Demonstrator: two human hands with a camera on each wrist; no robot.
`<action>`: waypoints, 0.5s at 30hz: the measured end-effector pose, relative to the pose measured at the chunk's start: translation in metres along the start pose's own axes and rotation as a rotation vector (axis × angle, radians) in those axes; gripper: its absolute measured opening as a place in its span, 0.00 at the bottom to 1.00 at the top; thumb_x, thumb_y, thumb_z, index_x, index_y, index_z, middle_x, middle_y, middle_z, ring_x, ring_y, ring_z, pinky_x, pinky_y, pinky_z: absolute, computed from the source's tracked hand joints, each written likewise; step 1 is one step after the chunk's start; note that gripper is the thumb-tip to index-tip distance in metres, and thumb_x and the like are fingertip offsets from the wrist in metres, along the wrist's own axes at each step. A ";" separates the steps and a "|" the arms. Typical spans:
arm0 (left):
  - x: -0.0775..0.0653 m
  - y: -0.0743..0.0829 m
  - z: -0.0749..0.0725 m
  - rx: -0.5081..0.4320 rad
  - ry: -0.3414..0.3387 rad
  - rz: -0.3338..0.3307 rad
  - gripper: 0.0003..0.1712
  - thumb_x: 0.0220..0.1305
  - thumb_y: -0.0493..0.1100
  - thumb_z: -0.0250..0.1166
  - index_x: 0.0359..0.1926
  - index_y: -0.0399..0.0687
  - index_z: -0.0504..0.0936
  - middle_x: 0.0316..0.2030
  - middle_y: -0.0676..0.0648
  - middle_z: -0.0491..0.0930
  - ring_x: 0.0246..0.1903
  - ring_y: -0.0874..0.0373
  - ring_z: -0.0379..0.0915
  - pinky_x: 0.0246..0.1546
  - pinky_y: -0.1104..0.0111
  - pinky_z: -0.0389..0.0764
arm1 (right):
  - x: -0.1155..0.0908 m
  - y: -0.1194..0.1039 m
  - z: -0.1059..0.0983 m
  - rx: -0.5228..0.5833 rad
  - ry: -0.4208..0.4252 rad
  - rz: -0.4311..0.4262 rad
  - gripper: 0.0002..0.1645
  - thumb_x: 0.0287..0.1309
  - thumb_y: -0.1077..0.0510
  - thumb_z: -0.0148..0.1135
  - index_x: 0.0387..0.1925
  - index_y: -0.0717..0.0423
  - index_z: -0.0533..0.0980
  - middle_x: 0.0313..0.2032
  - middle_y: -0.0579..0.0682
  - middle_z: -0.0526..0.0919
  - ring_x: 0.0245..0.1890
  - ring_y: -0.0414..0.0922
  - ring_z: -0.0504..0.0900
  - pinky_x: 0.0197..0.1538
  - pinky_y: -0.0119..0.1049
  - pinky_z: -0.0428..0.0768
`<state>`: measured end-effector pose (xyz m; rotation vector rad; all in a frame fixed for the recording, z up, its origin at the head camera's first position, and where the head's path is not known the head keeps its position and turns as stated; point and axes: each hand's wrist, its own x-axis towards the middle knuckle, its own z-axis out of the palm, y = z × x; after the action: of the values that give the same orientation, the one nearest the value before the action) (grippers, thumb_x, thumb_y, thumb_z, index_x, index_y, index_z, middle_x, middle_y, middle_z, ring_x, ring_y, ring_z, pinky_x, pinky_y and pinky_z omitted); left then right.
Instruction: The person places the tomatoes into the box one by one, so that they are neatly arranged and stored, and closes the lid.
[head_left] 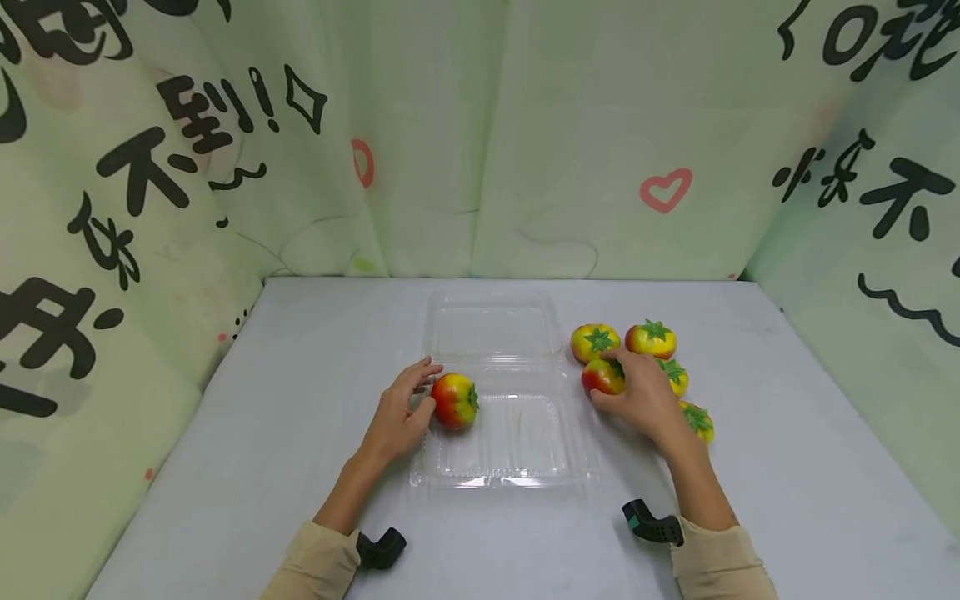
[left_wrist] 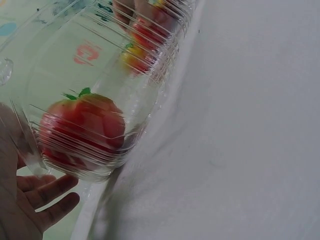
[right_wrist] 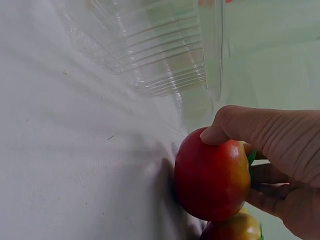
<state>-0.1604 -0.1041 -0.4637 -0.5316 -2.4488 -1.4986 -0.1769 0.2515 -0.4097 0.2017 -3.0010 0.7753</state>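
Observation:
A clear plastic clamshell box (head_left: 495, 433) lies opened out on the table, its lid (head_left: 491, 327) at the back. Inside the box's left end sits one red and yellow tomato (head_left: 454, 402) with green leaves, seen through the ribbed wall in the left wrist view. My left hand (head_left: 401, 415) is at that end of the box, fingers spread and loosely bent beside the tomato. To the right of the box, my right hand (head_left: 643, 393) grips another tomato (right_wrist: 212, 175) between thumb and fingers; its shadow falls on the cloth.
Several more tomatoes (head_left: 651, 339) stand in a cluster around my right hand, some partly hidden by it. A white cloth covers the table (head_left: 300, 350). Green curtains (head_left: 562, 125) with black writing enclose its back and sides. A black wrist device (head_left: 652, 523) is on each sleeve.

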 end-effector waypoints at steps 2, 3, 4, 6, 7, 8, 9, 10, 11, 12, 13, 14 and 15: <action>0.001 0.000 0.000 -0.005 -0.001 0.006 0.26 0.63 0.30 0.53 0.63 0.34 0.77 0.69 0.31 0.69 0.54 0.39 0.80 0.59 0.45 0.80 | 0.000 -0.001 -0.002 0.000 0.001 0.011 0.36 0.54 0.56 0.72 0.62 0.69 0.72 0.56 0.70 0.78 0.52 0.62 0.73 0.60 0.63 0.75; 0.001 0.000 0.000 -0.003 -0.002 0.008 0.26 0.63 0.30 0.53 0.63 0.34 0.77 0.69 0.31 0.69 0.54 0.39 0.80 0.59 0.46 0.80 | -0.001 -0.002 -0.003 0.000 0.001 0.016 0.36 0.54 0.56 0.72 0.62 0.68 0.72 0.56 0.70 0.77 0.52 0.62 0.72 0.60 0.63 0.75; 0.001 -0.001 0.001 -0.002 -0.002 0.009 0.26 0.63 0.30 0.53 0.63 0.33 0.77 0.69 0.31 0.69 0.54 0.39 0.80 0.59 0.46 0.79 | -0.001 -0.003 -0.004 0.001 -0.001 0.022 0.36 0.54 0.56 0.72 0.62 0.68 0.72 0.56 0.70 0.77 0.52 0.62 0.72 0.60 0.63 0.75; 0.001 -0.001 0.001 -0.001 -0.005 0.003 0.26 0.63 0.31 0.53 0.63 0.33 0.77 0.69 0.31 0.69 0.54 0.39 0.80 0.59 0.46 0.80 | -0.002 -0.005 -0.006 0.004 -0.006 0.029 0.37 0.54 0.56 0.72 0.63 0.67 0.72 0.56 0.69 0.77 0.52 0.62 0.72 0.60 0.63 0.75; 0.000 -0.001 0.001 0.000 -0.005 0.001 0.26 0.63 0.31 0.53 0.62 0.33 0.77 0.69 0.31 0.69 0.54 0.39 0.80 0.59 0.45 0.80 | -0.002 -0.006 -0.006 0.006 -0.005 0.029 0.37 0.54 0.56 0.72 0.63 0.67 0.72 0.56 0.69 0.77 0.52 0.62 0.72 0.60 0.63 0.75; 0.000 -0.001 0.001 0.000 -0.006 0.000 0.26 0.63 0.31 0.53 0.62 0.34 0.78 0.69 0.31 0.69 0.54 0.39 0.81 0.59 0.45 0.80 | -0.002 -0.006 -0.007 0.007 -0.001 0.026 0.36 0.54 0.56 0.72 0.62 0.67 0.72 0.56 0.69 0.77 0.52 0.62 0.72 0.60 0.63 0.76; 0.000 -0.001 0.001 0.001 -0.004 0.001 0.26 0.63 0.31 0.53 0.62 0.34 0.77 0.69 0.31 0.69 0.53 0.39 0.81 0.59 0.45 0.80 | -0.003 -0.007 -0.007 0.008 0.001 0.022 0.36 0.54 0.56 0.72 0.62 0.67 0.72 0.55 0.69 0.78 0.52 0.62 0.73 0.59 0.62 0.76; 0.000 -0.001 0.001 -0.002 -0.005 0.001 0.26 0.63 0.31 0.53 0.62 0.34 0.77 0.69 0.31 0.69 0.53 0.39 0.81 0.58 0.45 0.80 | -0.003 -0.007 -0.008 0.010 0.005 0.018 0.36 0.54 0.56 0.72 0.62 0.67 0.72 0.55 0.69 0.78 0.51 0.62 0.73 0.59 0.62 0.76; 0.001 -0.001 0.001 -0.002 -0.004 0.000 0.26 0.63 0.31 0.53 0.63 0.34 0.77 0.69 0.31 0.69 0.53 0.39 0.81 0.59 0.45 0.80 | -0.003 -0.008 -0.008 0.013 0.009 0.015 0.36 0.54 0.56 0.72 0.62 0.67 0.73 0.55 0.69 0.78 0.51 0.62 0.73 0.59 0.62 0.76; 0.001 -0.001 0.001 -0.002 -0.004 0.000 0.26 0.63 0.31 0.53 0.63 0.34 0.77 0.69 0.31 0.69 0.53 0.39 0.81 0.59 0.45 0.80 | -0.004 -0.009 -0.009 0.016 0.013 0.013 0.36 0.54 0.56 0.72 0.62 0.67 0.73 0.55 0.69 0.78 0.51 0.61 0.73 0.58 0.62 0.76; 0.001 -0.001 0.001 -0.003 -0.004 0.000 0.26 0.63 0.31 0.53 0.63 0.34 0.77 0.69 0.31 0.69 0.54 0.39 0.81 0.59 0.45 0.79 | -0.004 -0.009 -0.009 0.016 0.017 0.014 0.36 0.54 0.56 0.72 0.62 0.67 0.73 0.55 0.69 0.78 0.51 0.62 0.73 0.58 0.62 0.76; 0.000 -0.001 0.001 -0.003 -0.006 -0.001 0.26 0.63 0.31 0.53 0.63 0.34 0.77 0.69 0.31 0.69 0.54 0.39 0.81 0.59 0.45 0.79 | -0.004 -0.009 -0.009 0.017 0.018 0.015 0.36 0.53 0.56 0.72 0.62 0.67 0.73 0.55 0.69 0.78 0.51 0.62 0.73 0.58 0.62 0.76; 0.000 -0.001 0.001 -0.003 -0.007 -0.002 0.26 0.63 0.31 0.53 0.63 0.34 0.77 0.69 0.31 0.69 0.54 0.39 0.81 0.59 0.45 0.79 | -0.005 -0.010 -0.009 0.017 0.018 0.017 0.36 0.54 0.56 0.72 0.62 0.67 0.73 0.55 0.69 0.78 0.51 0.62 0.73 0.58 0.62 0.77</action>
<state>-0.1610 -0.1035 -0.4649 -0.5363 -2.4532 -1.5039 -0.1708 0.2479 -0.3970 0.1686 -2.9837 0.8006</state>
